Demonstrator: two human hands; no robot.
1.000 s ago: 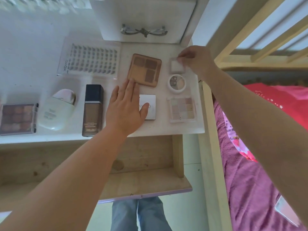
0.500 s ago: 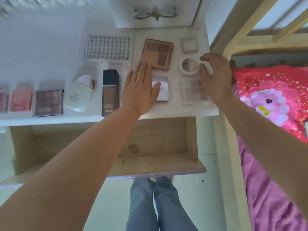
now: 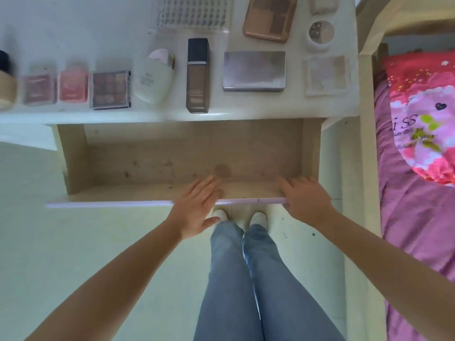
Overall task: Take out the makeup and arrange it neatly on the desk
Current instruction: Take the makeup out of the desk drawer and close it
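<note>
Makeup lies in rows along the white desk (image 3: 73, 40), all of it well beyond both hands and across the open drawer (image 3: 192, 156) from them. Nothing shows on the drawer's bare wooden floor, so I judge the taking-out done and the next move to be pushing the drawer shut. That move turns on one relation: the drawer's front edge runs left to right, straight across under both palms, and the drawer must travel away from the hands, towards the desk.

The left hand (image 3: 197, 210) lies flat over the middle of that front edge, fingers straight and slightly spread, holding nothing. The right hand (image 3: 304, 199) rests on the same edge further to the right, near the drawer's right corner, fingers extended over the rim into the drawer, likewise gripping nothing. Both are equally near the edge.

Beyond them, from larger to smaller: the clear lash tray (image 3: 194, 13) farthest off, the silver compact (image 3: 254, 70) ahead between the two hands, the tan palette (image 3: 269, 18) behind it, the dark eyeshadow palette (image 3: 111, 89) beyond and left of the left hand, the foundation bottle (image 3: 198, 75) with its long axis pointing at the hands, the white sunscreen bottle (image 3: 155, 77) beside it, and the small round pot (image 3: 320, 35) beyond the right hand.
</note>
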